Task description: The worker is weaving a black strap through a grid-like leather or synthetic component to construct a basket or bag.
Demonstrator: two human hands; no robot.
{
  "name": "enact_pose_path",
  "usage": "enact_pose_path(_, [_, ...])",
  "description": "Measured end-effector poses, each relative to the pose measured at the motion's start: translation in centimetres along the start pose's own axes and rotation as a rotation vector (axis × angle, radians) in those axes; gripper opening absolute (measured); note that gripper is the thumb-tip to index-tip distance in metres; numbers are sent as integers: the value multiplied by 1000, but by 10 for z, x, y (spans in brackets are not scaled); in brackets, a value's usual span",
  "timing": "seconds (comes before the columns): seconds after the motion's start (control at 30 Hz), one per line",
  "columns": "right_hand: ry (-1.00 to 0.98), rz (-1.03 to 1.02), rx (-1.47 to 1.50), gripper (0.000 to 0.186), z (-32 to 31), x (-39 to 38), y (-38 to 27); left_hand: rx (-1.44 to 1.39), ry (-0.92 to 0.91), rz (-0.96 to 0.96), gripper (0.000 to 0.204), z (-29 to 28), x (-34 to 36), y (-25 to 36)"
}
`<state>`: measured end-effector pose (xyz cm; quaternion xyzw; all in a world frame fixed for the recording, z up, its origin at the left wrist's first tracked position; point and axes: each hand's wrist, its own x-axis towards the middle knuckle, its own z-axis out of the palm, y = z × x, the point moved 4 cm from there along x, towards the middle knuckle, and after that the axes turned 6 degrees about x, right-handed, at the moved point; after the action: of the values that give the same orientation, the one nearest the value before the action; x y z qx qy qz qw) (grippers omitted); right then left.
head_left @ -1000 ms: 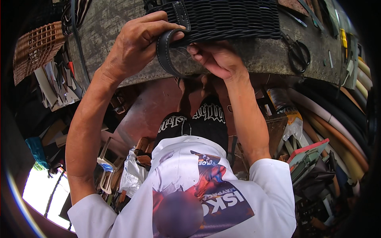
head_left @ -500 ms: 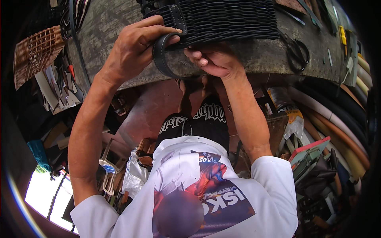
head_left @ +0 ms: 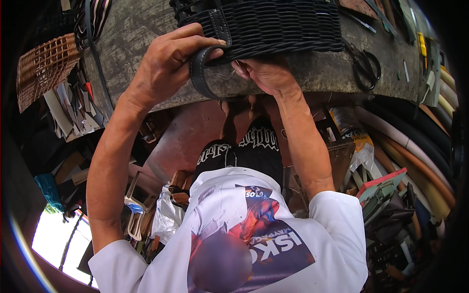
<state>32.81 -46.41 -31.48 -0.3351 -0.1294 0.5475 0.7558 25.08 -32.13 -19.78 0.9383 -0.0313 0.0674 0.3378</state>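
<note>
A black woven basket (head_left: 283, 27) rests on the worn worktable at the top. Along its side runs a black leather strap (head_left: 198, 73) with pale stitching, its free end curling down past the table edge. My left hand (head_left: 168, 63) is closed on this strap, thumb and fingers pinching it against the basket's lower edge. Just right of it, below the basket, my right hand (head_left: 271, 75) has its fingertips pinched together. Fine pale thread (head_left: 225, 74) shows between those fingertips and the strap; whether a needle is there too I cannot make out.
Black-handled scissors (head_left: 365, 68) lie on the worktable (head_left: 132, 58) right of the basket. A brown woven panel (head_left: 46, 66) is at the left. Rolls of material (head_left: 415, 166) stand at the right, and a yellow-handled tool (head_left: 421, 46) lies near the table's right end.
My right hand has turned and its fingers have drawn together, with thread now showing beside them. The basket and strap have shifted slightly toward me; my left hand keeps its pinch.
</note>
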Motion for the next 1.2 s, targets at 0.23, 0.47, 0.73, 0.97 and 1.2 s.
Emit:
enact_pose_path(0.23, [38, 42, 304, 11, 5, -6, 7, 0, -28, -21, 24, 0, -3, -2])
enact_pose_path(0.47, [163, 61, 317, 13, 4, -25, 5, 10, -37, -34, 25, 0, -3, -3])
enact_pose_path(0.73, [175, -50, 276, 8, 7, -11, 6, -8, -24, -42, 26, 0, -2, -1])
enact_pose_path(0.97, [110, -166, 405, 17, 0, -2, 13, -1, 56, -134, 25, 4, -5, 2])
enact_pose_path(1.2, [188, -143, 502, 38, 13, -20, 1, -21, 103, -102, 22, 3, -3, 5])
